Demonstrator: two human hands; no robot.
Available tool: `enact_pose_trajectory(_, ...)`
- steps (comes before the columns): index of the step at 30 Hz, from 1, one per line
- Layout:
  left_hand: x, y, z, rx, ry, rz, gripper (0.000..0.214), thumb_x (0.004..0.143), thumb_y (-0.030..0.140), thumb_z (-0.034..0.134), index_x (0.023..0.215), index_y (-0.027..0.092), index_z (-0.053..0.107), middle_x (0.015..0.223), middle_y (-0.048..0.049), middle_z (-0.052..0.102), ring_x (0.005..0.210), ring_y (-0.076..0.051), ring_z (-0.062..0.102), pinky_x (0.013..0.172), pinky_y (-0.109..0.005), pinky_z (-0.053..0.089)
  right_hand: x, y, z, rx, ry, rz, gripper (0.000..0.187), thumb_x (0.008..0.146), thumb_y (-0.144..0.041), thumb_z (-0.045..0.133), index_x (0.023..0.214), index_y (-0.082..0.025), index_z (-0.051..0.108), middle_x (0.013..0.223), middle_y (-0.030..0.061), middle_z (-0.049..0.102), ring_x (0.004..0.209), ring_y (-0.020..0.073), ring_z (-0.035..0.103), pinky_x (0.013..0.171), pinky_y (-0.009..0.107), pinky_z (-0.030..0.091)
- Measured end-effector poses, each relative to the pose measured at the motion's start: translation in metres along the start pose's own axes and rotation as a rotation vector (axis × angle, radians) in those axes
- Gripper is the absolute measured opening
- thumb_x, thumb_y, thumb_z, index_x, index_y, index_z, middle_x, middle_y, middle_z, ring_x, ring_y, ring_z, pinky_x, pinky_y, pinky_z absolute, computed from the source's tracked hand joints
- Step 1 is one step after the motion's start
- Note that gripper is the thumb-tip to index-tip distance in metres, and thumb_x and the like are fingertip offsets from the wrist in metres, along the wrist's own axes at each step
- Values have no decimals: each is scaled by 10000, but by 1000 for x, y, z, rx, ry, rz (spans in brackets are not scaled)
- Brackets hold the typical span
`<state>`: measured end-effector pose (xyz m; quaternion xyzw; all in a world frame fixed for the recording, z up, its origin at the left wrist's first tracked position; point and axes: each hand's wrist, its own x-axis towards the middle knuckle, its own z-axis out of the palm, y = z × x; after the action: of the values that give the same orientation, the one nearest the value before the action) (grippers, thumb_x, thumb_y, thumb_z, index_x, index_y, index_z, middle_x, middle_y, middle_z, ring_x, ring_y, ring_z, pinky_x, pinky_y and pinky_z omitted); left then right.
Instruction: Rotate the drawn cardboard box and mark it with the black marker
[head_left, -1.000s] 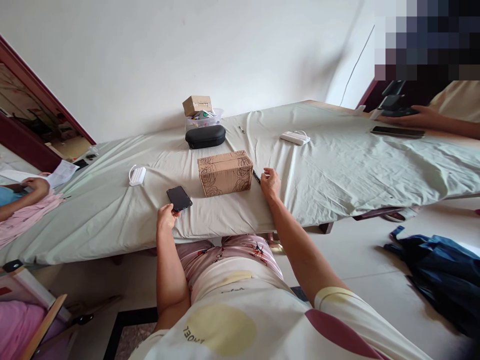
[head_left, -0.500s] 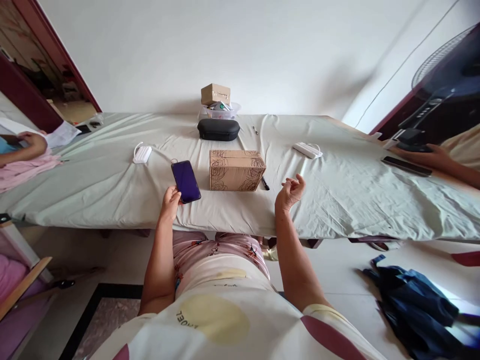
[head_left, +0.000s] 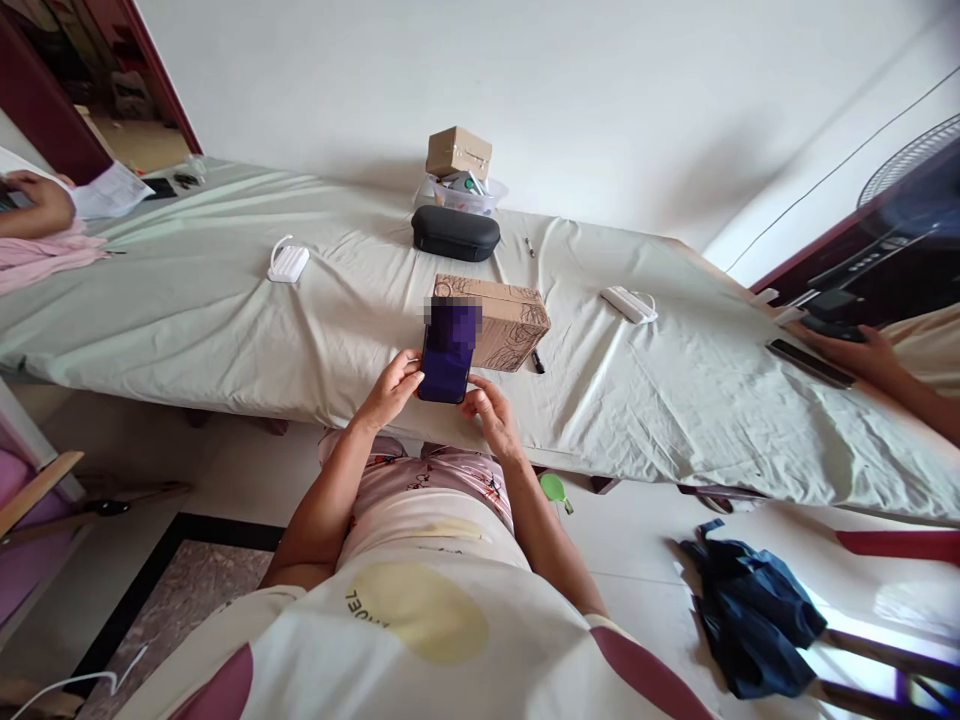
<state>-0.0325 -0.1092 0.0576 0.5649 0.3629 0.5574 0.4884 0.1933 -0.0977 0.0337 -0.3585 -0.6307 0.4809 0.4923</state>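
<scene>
I hold a phone (head_left: 446, 362) with a lit purple screen upright over the table's near edge. My left hand (head_left: 388, 390) grips its left side. My right hand (head_left: 489, 412) touches its lower right corner with curled fingers. Just behind the phone a brown cardboard box (head_left: 507, 317) printed with roses lies on the pale green sheet (head_left: 225, 300). A black pen (head_left: 537, 361) rests at the box's right end.
A black zip case (head_left: 455, 232), a small taped box (head_left: 458, 153) on a clear tub, and two white power banks (head_left: 288, 264) (head_left: 628, 304) lie on the sheet. Another person's hand (head_left: 855, 345) with a phone (head_left: 809, 362) is at right. A dark bag (head_left: 750, 625) lies on the floor.
My left hand lifted the phone off the sheet and brought it to the middle. My right hand came across from beside the pen to meet it. The screen lit up.
</scene>
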Motion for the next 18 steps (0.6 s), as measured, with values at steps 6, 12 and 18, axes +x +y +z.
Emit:
enact_pose_trajectory(6, -2, 4, -2, 0, 12, -8, 513, 889, 538, 684, 1229, 183, 536, 1052, -82, 726, 840, -175, 670, 725, -280, 523, -1, 0, 10, 13, -58, 7, 604, 840, -720, 703, 1207, -242, 670, 767, -4, 676, 657, 152, 595, 663, 315, 526)
enact_pose_trajectory(12, -1, 0, 3, -40, 20, -36, 484, 861, 502, 723, 1187, 191, 546, 989, -60, 727, 775, -158, 659, 687, -270, 527, 1, 5, 23, 50, -15, 50, 498, 800, -720, 739, 907, -243, 641, 667, -22, 604, 622, 148, 555, 603, 289, 496)
enact_pose_trajectory(18, 0, -3, -1, -86, 99, -15, 418, 830, 430, 744, 1139, 190, 596, 925, -58, 732, 707, -143, 628, 648, -260, 511, 1, 3, 18, 17, 16, 7, 476, 825, -677, 735, 1032, -253, 676, 740, -12, 668, 665, 166, 599, 666, 314, 538)
